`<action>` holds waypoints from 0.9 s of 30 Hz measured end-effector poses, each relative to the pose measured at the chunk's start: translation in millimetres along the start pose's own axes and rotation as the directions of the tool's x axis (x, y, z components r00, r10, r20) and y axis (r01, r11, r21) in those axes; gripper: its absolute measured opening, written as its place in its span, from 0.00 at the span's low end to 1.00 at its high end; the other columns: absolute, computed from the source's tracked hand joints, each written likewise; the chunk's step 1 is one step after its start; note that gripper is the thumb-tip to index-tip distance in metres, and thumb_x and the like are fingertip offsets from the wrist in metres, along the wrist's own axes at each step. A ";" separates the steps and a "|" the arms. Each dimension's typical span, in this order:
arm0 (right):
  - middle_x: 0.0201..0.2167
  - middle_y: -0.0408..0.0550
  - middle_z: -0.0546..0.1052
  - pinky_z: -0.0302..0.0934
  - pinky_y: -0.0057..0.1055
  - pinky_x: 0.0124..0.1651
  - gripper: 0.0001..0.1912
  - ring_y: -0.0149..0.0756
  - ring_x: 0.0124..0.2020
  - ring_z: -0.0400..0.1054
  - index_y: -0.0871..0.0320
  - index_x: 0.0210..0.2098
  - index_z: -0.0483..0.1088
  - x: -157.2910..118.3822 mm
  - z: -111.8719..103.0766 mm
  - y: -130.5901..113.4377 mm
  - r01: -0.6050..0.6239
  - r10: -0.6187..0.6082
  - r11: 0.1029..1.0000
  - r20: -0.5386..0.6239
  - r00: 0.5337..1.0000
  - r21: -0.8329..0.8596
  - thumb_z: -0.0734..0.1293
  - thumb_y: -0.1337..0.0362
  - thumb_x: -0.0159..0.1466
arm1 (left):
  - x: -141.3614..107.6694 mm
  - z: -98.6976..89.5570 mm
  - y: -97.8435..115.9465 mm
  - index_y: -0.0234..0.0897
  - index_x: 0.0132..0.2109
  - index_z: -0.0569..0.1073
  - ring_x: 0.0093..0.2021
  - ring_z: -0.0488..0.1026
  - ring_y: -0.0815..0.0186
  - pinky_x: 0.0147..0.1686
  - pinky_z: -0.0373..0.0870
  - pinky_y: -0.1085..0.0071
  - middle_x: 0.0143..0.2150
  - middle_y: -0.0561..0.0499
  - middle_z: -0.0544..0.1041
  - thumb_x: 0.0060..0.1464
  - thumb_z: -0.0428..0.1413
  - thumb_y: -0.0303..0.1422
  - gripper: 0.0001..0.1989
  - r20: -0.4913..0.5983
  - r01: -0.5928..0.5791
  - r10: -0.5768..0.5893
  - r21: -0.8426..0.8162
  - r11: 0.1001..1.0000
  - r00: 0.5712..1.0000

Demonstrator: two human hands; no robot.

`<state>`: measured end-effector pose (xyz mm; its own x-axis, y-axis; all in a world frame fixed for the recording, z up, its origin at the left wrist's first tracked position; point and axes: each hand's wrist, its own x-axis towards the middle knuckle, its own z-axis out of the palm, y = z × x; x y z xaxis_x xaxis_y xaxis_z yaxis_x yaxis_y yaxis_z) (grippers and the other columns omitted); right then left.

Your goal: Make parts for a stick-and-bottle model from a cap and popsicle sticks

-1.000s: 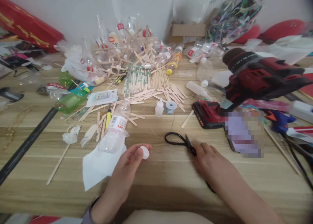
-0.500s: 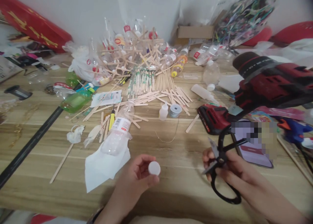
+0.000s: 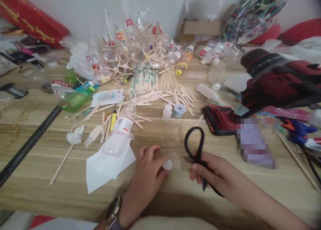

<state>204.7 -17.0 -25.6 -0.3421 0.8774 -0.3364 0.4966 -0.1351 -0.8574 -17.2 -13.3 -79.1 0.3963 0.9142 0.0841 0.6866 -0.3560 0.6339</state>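
Observation:
Between the thumb and index finger of my left hand [image 3: 150, 169] is a small round white cap [image 3: 167, 164], held just above the wooden table [image 3: 175, 198]. My right hand [image 3: 213, 171] grips black-handled scissors [image 3: 198, 156] near their pivot, with one handle loop standing up and a blade pointing down. A clear plastic bottle with a white label [image 3: 122, 126] lies on white paper [image 3: 105, 173] to the left of my left hand. A small white dropper bottle [image 3: 167, 112] and a spool of thin wire [image 3: 179, 110] stand beyond my hands.
A red and black power drill [image 3: 281, 83] stands at the right. Craft sticks [image 3: 150, 96], skewers and plastic bottles are heaped at the back. A black bar [image 3: 32, 141] crosses the left side, near a green bottle [image 3: 76, 101].
My right hand has moved left, and the scissors have turned so that a loop points up. My left hand has shifted slightly right with the cap, its other fingers spreading forward.

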 end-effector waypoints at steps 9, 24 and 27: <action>0.27 0.51 0.81 0.60 0.32 0.24 0.05 0.47 0.26 0.78 0.59 0.40 0.71 18.9 16.4 -14.9 0.036 -0.020 0.523 0.031 0.999 -0.851 0.64 0.66 0.66 | -21.8 -20.1 -7.7 0.34 0.50 0.73 0.44 0.76 0.58 0.44 0.77 0.60 0.45 0.43 0.80 0.64 0.50 0.27 0.10 -0.050 -0.310 0.316 0.108 0.945 0.947; 0.28 0.54 0.82 0.65 0.33 0.23 0.13 0.51 0.28 0.79 0.61 0.40 0.71 29.3 31.9 -47.7 0.067 0.147 0.338 0.123 0.981 -0.939 0.62 0.80 0.61 | -26.5 -10.6 -11.2 0.28 0.43 0.76 0.47 0.77 0.56 0.44 0.79 0.59 0.46 0.38 0.81 0.66 0.46 0.25 0.13 0.071 -0.535 0.531 0.184 0.825 0.844; 0.29 0.54 0.82 0.65 0.33 0.23 0.13 0.50 0.29 0.80 0.61 0.41 0.72 29.8 32.7 -49.6 0.072 0.159 0.328 0.130 0.979 -0.942 0.63 0.80 0.60 | -25.5 -12.4 -10.0 0.28 0.43 0.76 0.47 0.77 0.56 0.44 0.79 0.59 0.45 0.37 0.81 0.66 0.46 0.25 0.14 0.067 -0.537 0.534 0.174 0.826 0.843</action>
<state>143.8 0.7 -5.9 -0.3596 0.7770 -0.5167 0.8896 0.4525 0.0614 -41.7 -30.7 -78.1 0.7415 0.5675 0.3578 0.4600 -0.8183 0.3445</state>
